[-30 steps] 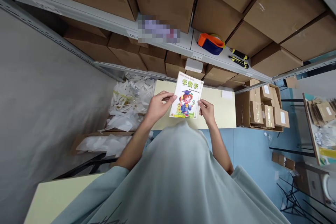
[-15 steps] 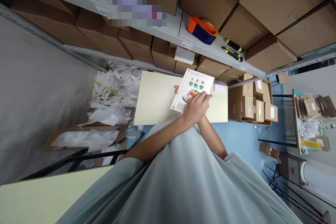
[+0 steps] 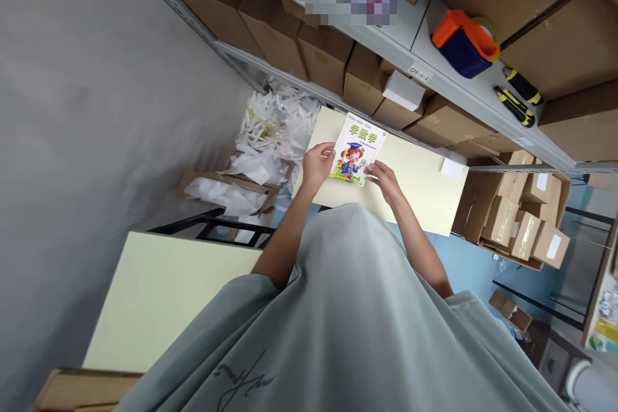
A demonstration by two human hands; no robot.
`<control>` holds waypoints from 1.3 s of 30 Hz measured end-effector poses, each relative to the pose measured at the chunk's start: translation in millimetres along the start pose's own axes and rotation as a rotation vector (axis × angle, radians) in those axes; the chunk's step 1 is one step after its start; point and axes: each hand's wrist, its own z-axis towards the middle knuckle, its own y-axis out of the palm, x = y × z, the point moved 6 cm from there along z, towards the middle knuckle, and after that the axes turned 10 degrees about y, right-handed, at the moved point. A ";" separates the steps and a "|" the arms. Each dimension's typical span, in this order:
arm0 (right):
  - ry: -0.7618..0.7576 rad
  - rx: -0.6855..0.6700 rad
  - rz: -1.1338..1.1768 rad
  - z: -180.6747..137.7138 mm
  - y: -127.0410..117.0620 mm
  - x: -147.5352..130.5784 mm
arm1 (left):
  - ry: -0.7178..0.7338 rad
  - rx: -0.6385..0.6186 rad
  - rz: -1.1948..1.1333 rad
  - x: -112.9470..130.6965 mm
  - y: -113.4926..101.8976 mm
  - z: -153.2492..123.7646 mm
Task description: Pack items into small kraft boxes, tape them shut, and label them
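Observation:
A white children's booklet (image 3: 356, 145) shows a cartoon child in a graduation cap and green Chinese lettering on its upward face. It is at the light yellow table (image 3: 410, 187); whether it rests on the top or is just above it, I cannot tell. My left hand (image 3: 318, 164) grips the booklet's left edge with curled fingers. At the lower right edge, my right hand (image 3: 385, 180) has its fingertips on the booklet, its thumb partly hidden.
A shelf (image 3: 386, 32) with cardboard boxes runs above the table, bearing an orange and blue tape dispenser (image 3: 463, 45) and utility knives (image 3: 514, 106). White scrap (image 3: 275, 129) is heaped left. A carton of small boxes (image 3: 512, 212) stands right. A white card (image 3: 452, 168) lies on the table.
The booklet has been turned over from its barcode side to the cartoon cover. My hands, crossed before, are now apart on either side of it. The view has swung left.

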 end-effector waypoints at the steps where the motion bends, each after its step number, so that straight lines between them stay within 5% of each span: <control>1: 0.019 -0.011 -0.010 11.1 9.9 3.4 | -0.055 -0.012 0.039 -18.8 1.2 8.2; 10: 0.181 0.074 -0.018 102.5 58.1 24.0 | -0.239 -0.089 0.036 -101.5 17.3 64.7; 17: 0.123 0.153 0.045 85.1 49.7 29.4 | -0.286 -0.074 -0.071 -127.2 7.3 67.2; 26: 0.030 -0.114 -0.266 12.0 41.0 45.9 | -0.183 0.106 -0.252 -118.5 -19.3 -33.9; 39: -0.042 -0.448 -0.556 61.1 156.1 41.1 | -0.406 0.488 -0.239 -161.6 -93.6 -181.4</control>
